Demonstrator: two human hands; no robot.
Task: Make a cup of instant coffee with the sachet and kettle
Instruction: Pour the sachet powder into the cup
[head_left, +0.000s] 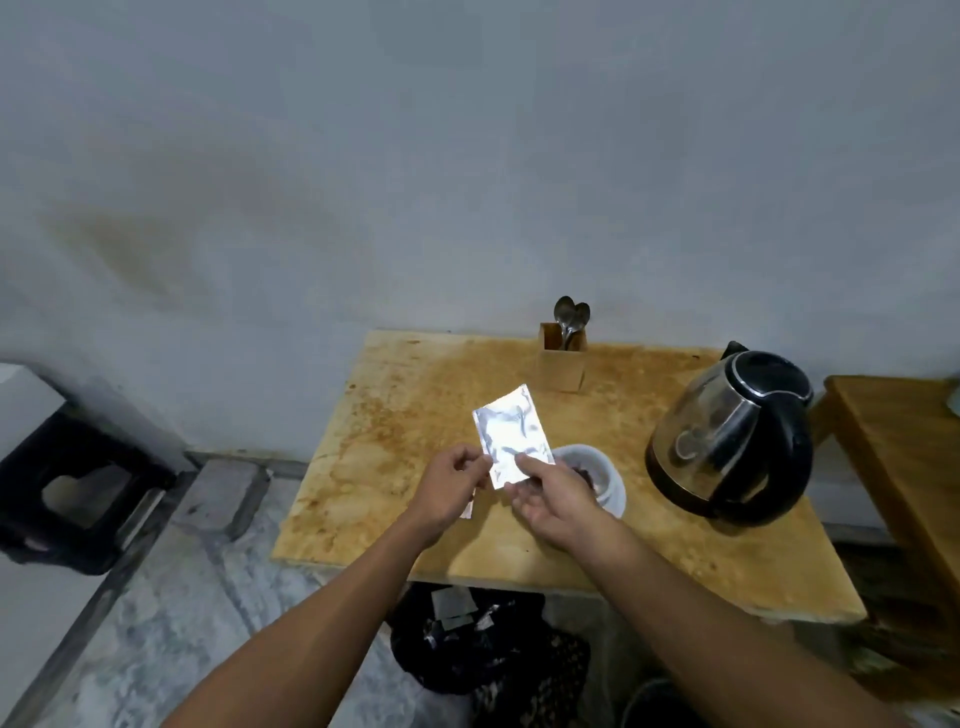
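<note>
Under the table's near edge a dark bag (488, 654) holds scraps of silvery wrapper. Two bare forearms reach up from the bottom of the view over that edge.

The left hand (451, 488) is curled, thumb and forefinger pressed together on the lower left corner of the sachet (511, 434); a thin strip (467, 506) of the same silvery stuff hangs below this hand, though which fingers hold it cannot be told. The right hand (553, 499) lies palm up and half open, its thumb pressed on the sachet's lower right edge with the fingers loosely curled beneath. Together they hold the sachet upright and slightly tilted, above the middle of the table (363, 493).

Just behind the right hand stands a white cup (608, 480) with something dark inside, partly hidden by the hand. A steel kettle (727, 441) with a black handle and lid sits near the table's right edge, apart from the cup. At the far edge a small wooden box (562, 366) holds spoons (570, 317), bowls up, against the wall.
</note>
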